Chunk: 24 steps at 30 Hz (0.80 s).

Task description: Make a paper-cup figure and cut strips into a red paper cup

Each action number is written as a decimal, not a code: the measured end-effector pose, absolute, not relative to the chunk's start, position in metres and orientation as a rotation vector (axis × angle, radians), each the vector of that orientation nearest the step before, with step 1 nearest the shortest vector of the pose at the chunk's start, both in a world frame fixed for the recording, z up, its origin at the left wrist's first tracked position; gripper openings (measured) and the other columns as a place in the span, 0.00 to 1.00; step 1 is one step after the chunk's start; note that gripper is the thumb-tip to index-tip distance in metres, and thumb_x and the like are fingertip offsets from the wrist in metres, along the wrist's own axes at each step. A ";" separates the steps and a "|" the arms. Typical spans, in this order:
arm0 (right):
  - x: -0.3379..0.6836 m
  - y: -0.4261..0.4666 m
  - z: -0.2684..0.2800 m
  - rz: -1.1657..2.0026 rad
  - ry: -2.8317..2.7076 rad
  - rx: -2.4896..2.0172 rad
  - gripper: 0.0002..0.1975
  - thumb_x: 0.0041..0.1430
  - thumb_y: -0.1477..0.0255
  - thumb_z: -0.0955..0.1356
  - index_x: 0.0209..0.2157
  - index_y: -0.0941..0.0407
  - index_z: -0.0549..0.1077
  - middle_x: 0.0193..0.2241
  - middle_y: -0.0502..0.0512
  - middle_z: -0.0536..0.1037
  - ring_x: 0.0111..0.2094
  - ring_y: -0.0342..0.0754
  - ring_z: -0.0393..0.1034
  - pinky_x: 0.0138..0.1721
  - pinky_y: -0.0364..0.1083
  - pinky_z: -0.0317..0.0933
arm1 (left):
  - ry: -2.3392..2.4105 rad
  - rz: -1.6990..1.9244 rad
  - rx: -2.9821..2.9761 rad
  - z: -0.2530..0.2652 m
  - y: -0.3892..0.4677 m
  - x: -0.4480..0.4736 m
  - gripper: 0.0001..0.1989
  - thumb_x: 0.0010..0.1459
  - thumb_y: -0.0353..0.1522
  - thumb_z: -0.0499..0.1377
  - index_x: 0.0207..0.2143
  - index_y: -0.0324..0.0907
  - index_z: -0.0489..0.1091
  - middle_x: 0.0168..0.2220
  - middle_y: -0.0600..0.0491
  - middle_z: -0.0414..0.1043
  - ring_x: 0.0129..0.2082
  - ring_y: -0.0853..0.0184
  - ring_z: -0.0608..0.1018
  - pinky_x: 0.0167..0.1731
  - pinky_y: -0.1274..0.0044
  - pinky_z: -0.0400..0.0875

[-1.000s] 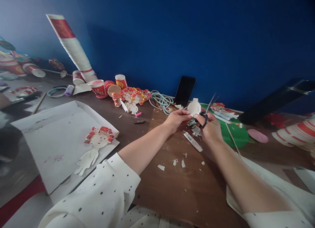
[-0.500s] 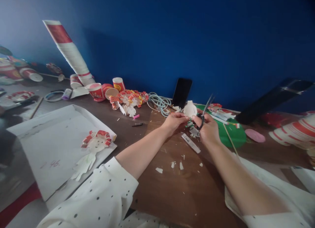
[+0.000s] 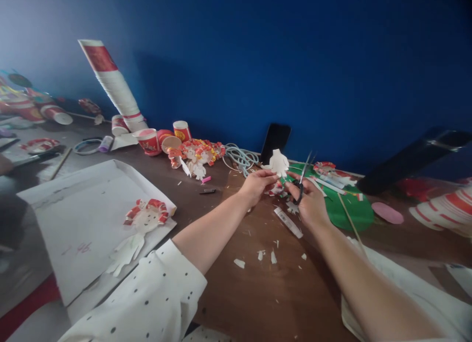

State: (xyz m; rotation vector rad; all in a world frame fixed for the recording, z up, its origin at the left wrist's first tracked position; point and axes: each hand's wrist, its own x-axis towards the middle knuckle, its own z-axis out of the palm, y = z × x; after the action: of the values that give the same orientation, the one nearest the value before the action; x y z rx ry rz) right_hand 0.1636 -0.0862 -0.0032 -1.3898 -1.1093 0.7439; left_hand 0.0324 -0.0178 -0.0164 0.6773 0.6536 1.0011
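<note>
My left hand (image 3: pixel 258 185) pinches the lower edge of a white paper cutout (image 3: pixel 278 163) shaped like a small body with a neck and arms. Close beside it, my right hand (image 3: pixel 309 200) is closed round the black handles of a pair of scissors (image 3: pixel 303 177), whose blades point up and away from me. The blades stand apart from the cutout. Beneath my hands lie a white tube with a label (image 3: pixel 288 222) and a partly hidden red and white paper piece (image 3: pixel 276 189). Small paper scraps (image 3: pixel 273 257) are scattered on the brown tabletop nearer to me.
A paper doll (image 3: pixel 145 216) lies on a large white envelope (image 3: pixel 84 209) at left. Red paper cups (image 3: pixel 148 141), a tall leaning cup stack (image 3: pixel 116 88), a coiled cable (image 3: pixel 241 158) and a phone (image 3: pixel 276 141) line the wall. Green paper (image 3: pixel 348 211) lies at right.
The cutout has turned in my left hand and shows more of its body shape. My right hand and the scissors have shifted slightly away from it. The whole view has moved a little.
</note>
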 end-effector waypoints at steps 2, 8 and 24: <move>0.163 -0.087 -0.004 0.755 -1.116 -1.393 0.24 0.47 0.63 0.73 0.47 0.56 0.74 0.20 0.45 0.69 0.20 0.39 0.57 0.24 0.42 0.57 | 0.646 1.005 0.668 -0.015 -0.018 0.032 0.11 0.41 0.23 0.68 0.29 0.35 0.70 0.23 0.55 0.71 0.21 0.76 0.73 0.26 0.83 0.67; 0.159 -0.087 -0.007 0.823 -1.070 -1.379 0.26 0.44 0.62 0.74 0.45 0.56 0.74 0.22 0.48 0.72 0.21 0.41 0.61 0.21 0.41 0.57 | 0.663 1.011 0.668 -0.015 -0.017 0.031 0.10 0.42 0.23 0.67 0.29 0.35 0.70 0.22 0.55 0.71 0.21 0.77 0.72 0.27 0.82 0.67; 0.170 -0.076 -0.019 0.854 -0.904 -1.179 0.18 0.42 0.67 0.75 0.38 0.56 0.73 0.27 0.47 0.74 0.23 0.40 0.64 0.22 0.40 0.55 | 0.656 0.890 0.839 -0.026 -0.025 0.039 0.15 0.40 0.28 0.70 0.31 0.35 0.71 0.25 0.51 0.73 0.23 0.72 0.75 0.29 0.77 0.69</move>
State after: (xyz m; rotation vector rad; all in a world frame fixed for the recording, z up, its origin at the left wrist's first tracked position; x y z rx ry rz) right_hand 0.1702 -0.0764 -0.0192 -1.1792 -0.9036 0.8535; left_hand 0.0387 -0.0251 -0.0264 0.8387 0.6561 0.8897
